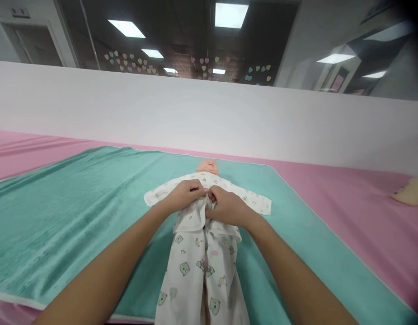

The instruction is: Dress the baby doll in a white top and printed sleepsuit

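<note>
Printed top [190, 220] on doll [209, 165] — front pinched at mid-chest.
Doll lies face-up, sleeves [258, 202] spread, likely keeping the front accessible. Left hand [190, 193] and right hand [227, 205] clamp the top's front, fingertips nearly meeting — apparently to align its edges. Teal blanket [93, 216] gives elbow room both sides, more leftward; its far edge runs just beyond the head.
</note>
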`<state>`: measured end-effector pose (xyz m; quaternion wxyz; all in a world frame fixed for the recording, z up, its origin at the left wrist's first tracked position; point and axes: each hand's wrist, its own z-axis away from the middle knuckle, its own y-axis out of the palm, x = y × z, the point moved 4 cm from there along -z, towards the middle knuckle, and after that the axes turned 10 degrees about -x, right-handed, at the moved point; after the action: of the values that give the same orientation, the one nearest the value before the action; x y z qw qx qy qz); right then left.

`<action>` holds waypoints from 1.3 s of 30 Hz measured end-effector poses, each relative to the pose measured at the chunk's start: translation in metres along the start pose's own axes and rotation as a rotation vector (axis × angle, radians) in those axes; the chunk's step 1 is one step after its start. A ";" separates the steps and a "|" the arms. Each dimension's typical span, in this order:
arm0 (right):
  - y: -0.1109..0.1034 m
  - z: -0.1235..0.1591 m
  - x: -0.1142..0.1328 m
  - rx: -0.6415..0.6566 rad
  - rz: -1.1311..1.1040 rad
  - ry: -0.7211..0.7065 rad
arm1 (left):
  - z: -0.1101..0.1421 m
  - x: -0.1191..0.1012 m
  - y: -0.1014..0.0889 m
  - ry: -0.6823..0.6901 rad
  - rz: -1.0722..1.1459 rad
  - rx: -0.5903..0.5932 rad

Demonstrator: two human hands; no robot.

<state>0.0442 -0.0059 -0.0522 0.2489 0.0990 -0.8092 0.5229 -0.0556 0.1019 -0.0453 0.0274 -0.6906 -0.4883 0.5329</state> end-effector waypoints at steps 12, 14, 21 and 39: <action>-0.001 -0.002 -0.003 -0.032 -0.065 0.026 | 0.004 0.001 0.001 -0.057 0.039 0.109; -0.004 -0.004 -0.010 0.024 -0.221 0.047 | 0.005 0.000 0.000 -0.068 0.070 0.110; 0.001 -0.008 -0.023 0.156 -0.705 0.211 | 0.012 -0.001 0.001 -0.180 0.107 0.116; 0.010 -0.011 -0.024 0.083 -0.886 0.200 | 0.012 -0.003 0.002 -0.226 0.174 0.096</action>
<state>0.0639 0.0055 -0.0689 0.5212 0.3946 -0.6392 0.4050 -0.0635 0.0932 -0.0498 -0.0414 -0.6637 -0.4005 0.6304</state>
